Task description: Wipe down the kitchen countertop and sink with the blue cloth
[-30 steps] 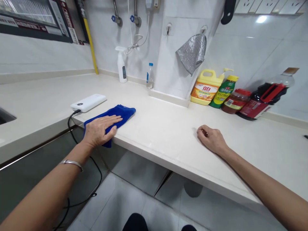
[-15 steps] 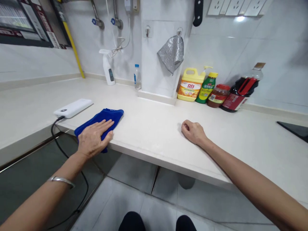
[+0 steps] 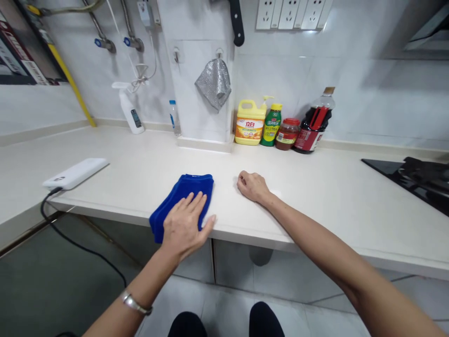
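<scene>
A folded blue cloth (image 3: 168, 213) lies at the front edge of the white countertop (image 3: 140, 161), with one corner hanging over the rim. My left hand (image 3: 185, 224) rests flat on top of it, fingers stretched forward and thumb out to the side. A silver bracelet circles the left wrist. To the right of the cloth, my right hand (image 3: 253, 186) sits on the counter with its fingers curled into a loose fist. Nothing shows in that fist, though its inner side is partly hidden.
At the back wall stand a spray bottle (image 3: 128, 110), a water bottle (image 3: 174, 119), a yellow detergent jug (image 3: 249, 124), a green bottle (image 3: 271, 125), a red-lidded jar (image 3: 287, 135) and a dark sauce bottle (image 3: 314, 124). A white power bank (image 3: 77, 173) lies left, a gas stove (image 3: 417, 178) right.
My left hand and the blue cloth have slid right along the counter, closer to my right hand. The view has turned right, showing more of the stove. My right hand stays curled.
</scene>
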A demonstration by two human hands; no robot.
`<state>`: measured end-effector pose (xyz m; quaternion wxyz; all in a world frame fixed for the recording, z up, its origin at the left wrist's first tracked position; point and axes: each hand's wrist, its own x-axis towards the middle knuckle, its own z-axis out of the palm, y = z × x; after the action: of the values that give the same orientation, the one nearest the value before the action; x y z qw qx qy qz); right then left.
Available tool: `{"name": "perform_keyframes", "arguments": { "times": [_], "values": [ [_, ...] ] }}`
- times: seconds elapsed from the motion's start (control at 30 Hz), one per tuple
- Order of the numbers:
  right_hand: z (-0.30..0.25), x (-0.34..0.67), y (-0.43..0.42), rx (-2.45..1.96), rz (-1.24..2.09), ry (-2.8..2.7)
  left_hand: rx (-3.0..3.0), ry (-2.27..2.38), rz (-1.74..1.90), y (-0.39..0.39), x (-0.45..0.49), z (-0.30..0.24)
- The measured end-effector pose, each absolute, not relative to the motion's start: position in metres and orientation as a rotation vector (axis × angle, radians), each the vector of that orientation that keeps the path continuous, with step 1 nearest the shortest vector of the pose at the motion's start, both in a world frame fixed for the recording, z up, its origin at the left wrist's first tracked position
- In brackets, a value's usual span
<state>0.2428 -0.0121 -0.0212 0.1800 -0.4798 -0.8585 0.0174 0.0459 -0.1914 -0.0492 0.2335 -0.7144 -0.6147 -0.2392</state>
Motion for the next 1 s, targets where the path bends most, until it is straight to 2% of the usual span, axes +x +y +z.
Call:
{"name": "perform_keyframes", "arguments": {
  "times": [0.23,0.47,0.6,0.67,0.73,0.8,1.0],
  "values": [
    [-0.028,0.26,0.017,-1.149,0.727,-2.033,-2.046,-1.746,-0.664,-0.18,0.144,-0.05],
    [-0.031,0.299,0.044,-1.176,0.716,-1.932,-2.226,-1.848,-0.613,-0.171,0.203,-0.045],
    [-0.033,0.301,0.047,-1.174,0.622,-1.997,-2.548,-1.756,-0.637,-0.172,0.172,-0.026],
    [-0.033,0.298,0.048,-1.187,0.576,-2.015,-2.722,-1.688,-0.802,-0.17,0.141,-0.013],
    [-0.034,0.297,0.049,-1.196,0.54,-2.031,-2.639,-1.721,-0.999,-0.165,0.107,-0.002],
    [-0.034,0.296,0.051,-1.207,0.509,-2.044,-2.446,-1.846,-1.021,-0.157,0.071,0.006],
    [-0.033,0.295,0.053,-1.244,0.435,-2.081,-1.763,-2.512,-0.557,-0.141,-0.019,0.013]
  ]
}}
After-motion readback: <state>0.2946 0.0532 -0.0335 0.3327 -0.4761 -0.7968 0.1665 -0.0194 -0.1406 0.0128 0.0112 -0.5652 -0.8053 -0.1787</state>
